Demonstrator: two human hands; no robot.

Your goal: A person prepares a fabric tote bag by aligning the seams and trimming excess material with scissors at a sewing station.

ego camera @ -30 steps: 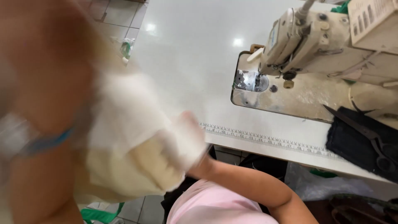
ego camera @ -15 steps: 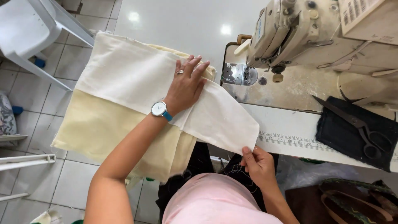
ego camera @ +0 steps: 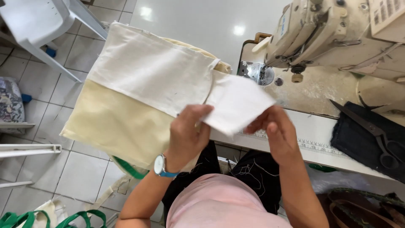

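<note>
Cloth (ego camera: pixel 143 84): held up over the table edge, in front of the sewing machine (ego camera: pixel 320 33).
Left hand (ego camera: pixel 187 135): fingers are curled and pinched on the white flap (ego camera: pixel 236 103).
Right hand (ego camera: pixel 276 131): fingertips are pinched on the flap's corner.
Risk: the flap could be dropped if a pinch is loosened; the seam may then be crooked.
Scissors (ego camera: pixel 375 131): left on the dark pad, well apart.

One sewing machine (ego camera: pixel 333 33), one pair of scissors (ego camera: pixel 371 126), two hands (ego camera: pixel 187 135), one wristwatch (ego camera: pixel 161 166)

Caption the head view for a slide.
Both hands, left and right, hold a white cloth flap of a cream bag beside a sewing machine.
</note>
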